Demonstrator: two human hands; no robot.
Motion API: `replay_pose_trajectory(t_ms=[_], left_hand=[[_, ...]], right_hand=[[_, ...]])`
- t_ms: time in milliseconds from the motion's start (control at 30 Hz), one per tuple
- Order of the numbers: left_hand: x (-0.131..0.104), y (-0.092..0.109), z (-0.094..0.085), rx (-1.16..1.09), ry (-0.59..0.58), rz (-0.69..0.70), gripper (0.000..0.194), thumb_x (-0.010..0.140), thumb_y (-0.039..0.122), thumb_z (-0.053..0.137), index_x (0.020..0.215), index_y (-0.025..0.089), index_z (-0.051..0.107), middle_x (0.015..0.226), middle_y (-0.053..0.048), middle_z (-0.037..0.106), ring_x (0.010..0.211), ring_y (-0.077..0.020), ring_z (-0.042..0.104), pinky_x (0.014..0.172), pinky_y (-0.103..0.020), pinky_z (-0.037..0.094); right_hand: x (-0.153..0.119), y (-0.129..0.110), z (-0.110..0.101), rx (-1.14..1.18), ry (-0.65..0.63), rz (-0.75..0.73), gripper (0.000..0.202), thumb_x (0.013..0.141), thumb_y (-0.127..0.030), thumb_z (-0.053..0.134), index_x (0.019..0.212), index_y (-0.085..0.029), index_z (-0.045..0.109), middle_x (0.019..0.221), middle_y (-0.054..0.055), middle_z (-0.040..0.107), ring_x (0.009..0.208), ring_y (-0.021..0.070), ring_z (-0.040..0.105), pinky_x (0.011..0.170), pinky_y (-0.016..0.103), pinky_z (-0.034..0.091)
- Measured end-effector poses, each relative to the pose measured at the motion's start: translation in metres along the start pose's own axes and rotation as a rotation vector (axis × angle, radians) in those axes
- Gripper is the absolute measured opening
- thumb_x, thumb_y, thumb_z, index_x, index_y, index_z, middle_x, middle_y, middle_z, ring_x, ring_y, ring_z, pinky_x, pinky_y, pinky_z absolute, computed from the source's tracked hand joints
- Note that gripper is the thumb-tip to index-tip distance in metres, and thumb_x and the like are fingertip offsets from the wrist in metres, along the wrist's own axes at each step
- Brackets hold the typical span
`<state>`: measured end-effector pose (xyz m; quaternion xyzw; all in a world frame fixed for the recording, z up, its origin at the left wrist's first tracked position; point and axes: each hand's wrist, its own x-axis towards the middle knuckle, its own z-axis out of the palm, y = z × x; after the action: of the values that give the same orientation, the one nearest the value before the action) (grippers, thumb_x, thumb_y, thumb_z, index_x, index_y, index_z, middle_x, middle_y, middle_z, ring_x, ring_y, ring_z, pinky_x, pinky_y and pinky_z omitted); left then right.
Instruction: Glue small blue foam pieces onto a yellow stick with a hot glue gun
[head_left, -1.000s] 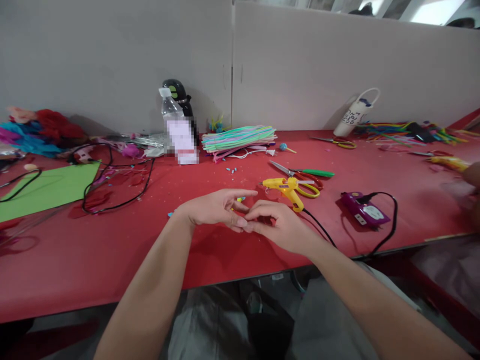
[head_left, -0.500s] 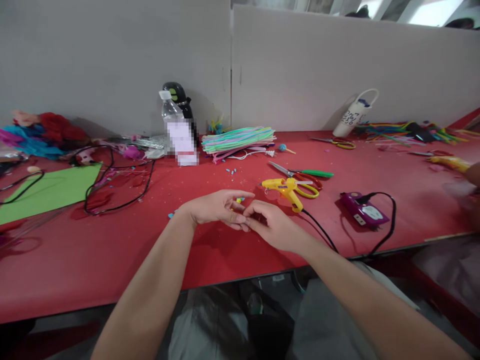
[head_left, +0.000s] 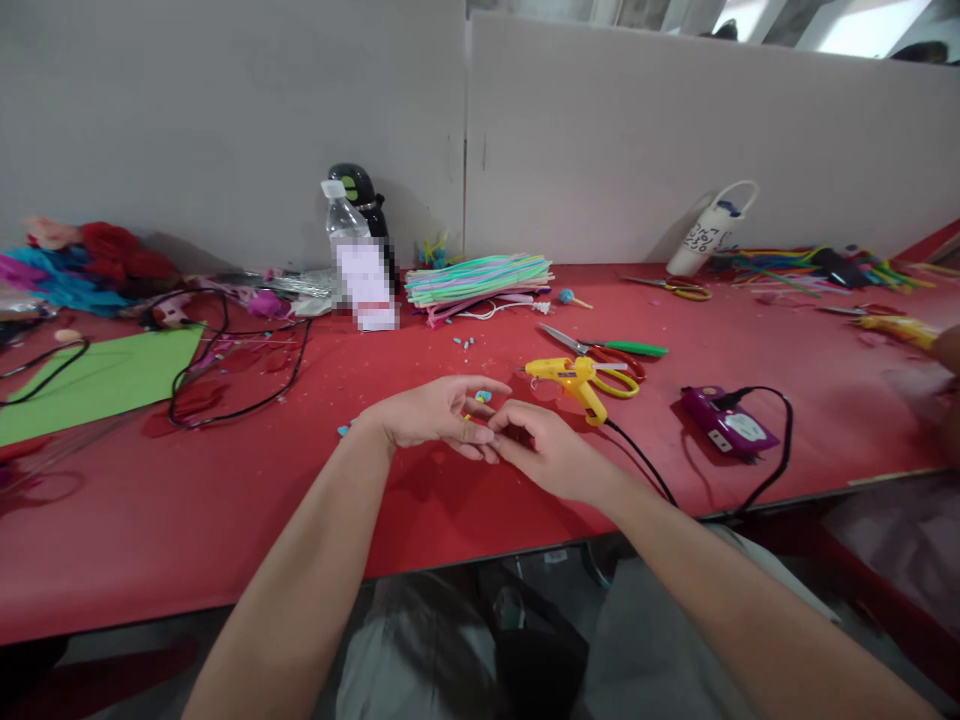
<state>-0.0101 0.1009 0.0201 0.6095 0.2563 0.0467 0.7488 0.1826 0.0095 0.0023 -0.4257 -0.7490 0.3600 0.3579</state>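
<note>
My left hand [head_left: 435,412] is above the red table, its index finger stretched out and its other fingers and thumb curled inward. In the gap between them shows a small yellow-and-blue craft piece [head_left: 482,398], mostly hidden by the fingers. My right hand [head_left: 541,448] meets the left fingertips, its thumb and index finger pinched together. What lies in that pinch is too small to make out. Just right of my hands a yellow hot glue gun [head_left: 570,378] lies on its side, beside scissors [head_left: 626,380] with red and yellow handles.
A purple power adapter [head_left: 727,420] with a black cord sits to the right. Pastel pipe cleaners [head_left: 480,280] lie in a bundle at the back, by a plastic bottle [head_left: 346,222]. Green paper [head_left: 105,378] and a looped black cable lie left. Another person's hand [head_left: 949,348] is at the right edge.
The yellow-and-blue piece has turned slightly between my fingers, so more of its blue part shows. Both hands stay in nearly the same place.
</note>
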Motion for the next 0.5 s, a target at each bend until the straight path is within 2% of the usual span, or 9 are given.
replay_pose_trajectory(t_ms=[100,167,300,367,500], left_hand=[[-0.002,0.004,0.001,0.037,0.052,-0.003,0.075,0.077,0.029,0.079,0.143,0.021,0.044,0.119,-0.014,0.066,0.086,-0.0214,0.074,0.070,-0.030,0.061],[-0.004,0.007,0.002,0.095,0.111,0.018,0.065,0.077,0.032,0.079,0.135,0.020,0.053,0.118,-0.013,0.066,0.081,-0.0196,0.073,0.065,-0.028,0.061],[-0.004,0.010,0.007,0.247,0.237,0.102,0.037,0.081,0.040,0.074,0.108,0.016,0.068,0.087,-0.005,0.069,0.069,-0.0144,0.068,0.052,-0.021,0.054],[0.000,0.010,0.011,0.279,0.281,0.138,0.030,0.083,0.041,0.071,0.099,0.015,0.070,0.076,-0.003,0.067,0.064,-0.0124,0.064,0.050,-0.020,0.052],[0.007,0.009,0.018,0.301,0.356,0.186,0.025,0.084,0.039,0.070,0.091,0.015,0.068,0.068,0.000,0.063,0.055,-0.0090,0.058,0.046,-0.018,0.049]], right_hand=[[0.000,0.003,-0.003,-0.058,0.048,0.000,0.014,0.096,-0.021,0.052,0.086,-0.018,0.060,0.087,0.002,0.065,0.079,0.0141,0.059,0.073,0.027,0.045],[0.002,0.005,-0.008,-0.096,0.115,0.025,0.011,0.095,-0.022,0.054,0.087,-0.018,0.060,0.086,0.003,0.064,0.077,0.0145,0.057,0.069,0.027,0.044],[0.004,0.010,-0.018,-0.090,0.204,0.091,0.013,0.095,-0.026,0.055,0.088,-0.017,0.062,0.082,0.003,0.063,0.072,0.0146,0.056,0.065,0.028,0.043],[0.005,0.011,-0.020,-0.057,0.203,0.107,0.014,0.094,-0.028,0.056,0.088,-0.017,0.063,0.082,0.003,0.064,0.072,0.0150,0.057,0.066,0.029,0.044],[0.008,0.012,-0.021,0.035,0.215,0.144,0.015,0.093,-0.031,0.057,0.087,-0.018,0.063,0.077,0.002,0.062,0.068,0.0146,0.056,0.064,0.029,0.044]])
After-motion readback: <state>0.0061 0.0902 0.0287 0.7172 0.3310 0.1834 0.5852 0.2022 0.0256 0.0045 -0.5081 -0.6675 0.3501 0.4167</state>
